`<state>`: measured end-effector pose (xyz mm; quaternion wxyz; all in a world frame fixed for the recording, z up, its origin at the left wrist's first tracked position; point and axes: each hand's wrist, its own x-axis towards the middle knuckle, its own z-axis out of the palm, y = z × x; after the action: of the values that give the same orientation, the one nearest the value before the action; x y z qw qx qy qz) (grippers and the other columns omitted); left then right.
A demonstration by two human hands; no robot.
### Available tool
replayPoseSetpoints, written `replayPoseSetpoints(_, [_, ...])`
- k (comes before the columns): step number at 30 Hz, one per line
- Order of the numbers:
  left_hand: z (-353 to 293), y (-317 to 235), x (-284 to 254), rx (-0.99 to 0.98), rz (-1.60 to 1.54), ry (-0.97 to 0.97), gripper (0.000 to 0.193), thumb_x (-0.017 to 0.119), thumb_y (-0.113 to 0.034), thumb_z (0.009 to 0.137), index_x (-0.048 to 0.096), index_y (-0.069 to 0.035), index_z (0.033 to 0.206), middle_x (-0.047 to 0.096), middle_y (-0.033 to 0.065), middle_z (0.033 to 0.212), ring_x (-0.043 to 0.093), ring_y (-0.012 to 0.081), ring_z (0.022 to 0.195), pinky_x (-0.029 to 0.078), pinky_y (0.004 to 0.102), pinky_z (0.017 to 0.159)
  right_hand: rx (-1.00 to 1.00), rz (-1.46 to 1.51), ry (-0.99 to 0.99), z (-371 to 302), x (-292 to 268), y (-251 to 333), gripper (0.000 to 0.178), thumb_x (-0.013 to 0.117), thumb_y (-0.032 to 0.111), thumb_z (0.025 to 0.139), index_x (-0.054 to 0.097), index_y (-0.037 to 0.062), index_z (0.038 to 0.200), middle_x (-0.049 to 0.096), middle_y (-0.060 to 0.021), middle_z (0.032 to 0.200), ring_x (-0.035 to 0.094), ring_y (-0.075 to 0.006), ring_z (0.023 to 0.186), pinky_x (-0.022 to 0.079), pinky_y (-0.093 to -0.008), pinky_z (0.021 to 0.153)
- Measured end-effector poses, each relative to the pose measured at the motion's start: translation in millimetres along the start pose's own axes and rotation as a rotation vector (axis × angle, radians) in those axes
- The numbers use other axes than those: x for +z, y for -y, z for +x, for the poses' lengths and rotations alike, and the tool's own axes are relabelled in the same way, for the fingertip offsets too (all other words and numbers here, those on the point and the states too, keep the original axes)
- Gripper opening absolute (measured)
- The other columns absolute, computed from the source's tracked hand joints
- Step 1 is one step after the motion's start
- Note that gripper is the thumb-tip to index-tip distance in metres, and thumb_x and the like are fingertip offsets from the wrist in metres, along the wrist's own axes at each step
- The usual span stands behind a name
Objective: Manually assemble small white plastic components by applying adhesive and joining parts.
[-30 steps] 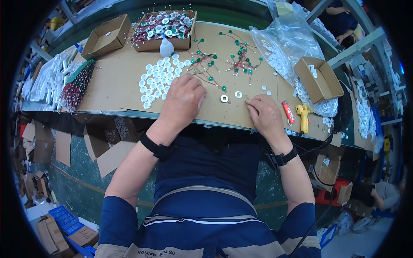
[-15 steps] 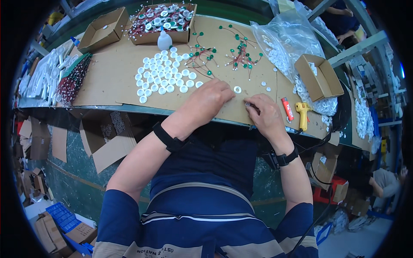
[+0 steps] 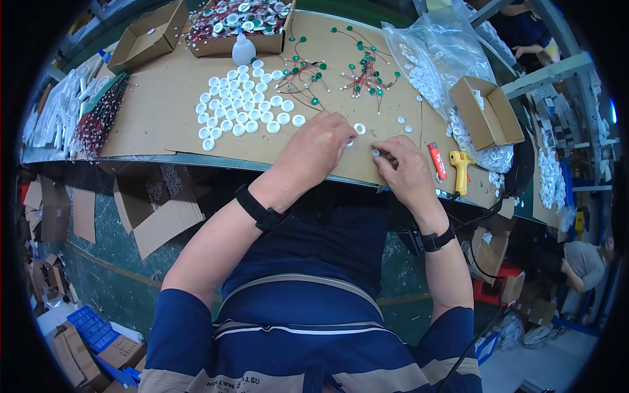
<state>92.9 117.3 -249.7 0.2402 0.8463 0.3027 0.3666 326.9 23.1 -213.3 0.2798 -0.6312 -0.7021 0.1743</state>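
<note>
My left hand (image 3: 318, 147) is over the front half of the cardboard-covered bench, thumb and fingers pinched together. A small white piece (image 3: 349, 144) shows at its fingertips, mostly covered by them. Just beyond lies a white ring-shaped cap (image 3: 360, 129). To the right, my right hand (image 3: 407, 167) pinches a small pale disc (image 3: 376, 152) between thumb and forefinger, close to the bench's front edge. Left of my left hand, many round white caps (image 3: 242, 116) lie in a loose cluster. Loose small discs (image 3: 401, 120) rest past my right hand.
Green discs with red wires (image 3: 370, 75) lie at the back; a box (image 3: 272, 43) heaped with wired parts stands behind a squeeze bottle (image 3: 243, 50). At right are a red tube (image 3: 437, 160), a yellow glue gun (image 3: 461, 171), an open carton (image 3: 481, 121) and a plastic bag (image 3: 439, 52).
The view has shifted slightly, so the caps sit further left. A white piece now shows at my left fingertips. The disc in my right hand is seen more fully.
</note>
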Motion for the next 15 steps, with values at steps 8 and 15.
replayPoseSetpoints(8, [3, 2, -8, -0.018, -0.109, 0.088, 0.027, 0.076, -0.003, 0.098, 0.083, -0.003, 0.124, 0.08, 0.0157, 0.117, 0.073, 0.0385, 0.115, 0.059, 0.0477, 0.105, 0.022, -0.013, 0.044, 1, -4, 1, 0.025, 0.081, 0.005, 0.101, 0.084, 0.0006, 0.126, 0.075, -0.0103, 0.109, 0.076, -0.0205, 0.09, 0.061, -0.0324, 0.082])
replayPoseSetpoints(15, [2, -1, -10, 0.017, -0.072, 0.095, 0.04, 0.076, -0.003, 0.094, 0.081, -0.005, 0.134, 0.08, 0.0154, 0.119, 0.073, 0.0371, 0.118, 0.059, 0.0474, 0.107, 0.107, 0.044, 0.0, 0, -3, 7, 0.024, 0.081, 0.007, 0.101, 0.084, -0.0004, 0.123, 0.075, -0.0098, 0.108, 0.075, -0.0188, 0.089, 0.06, -0.0324, 0.082])
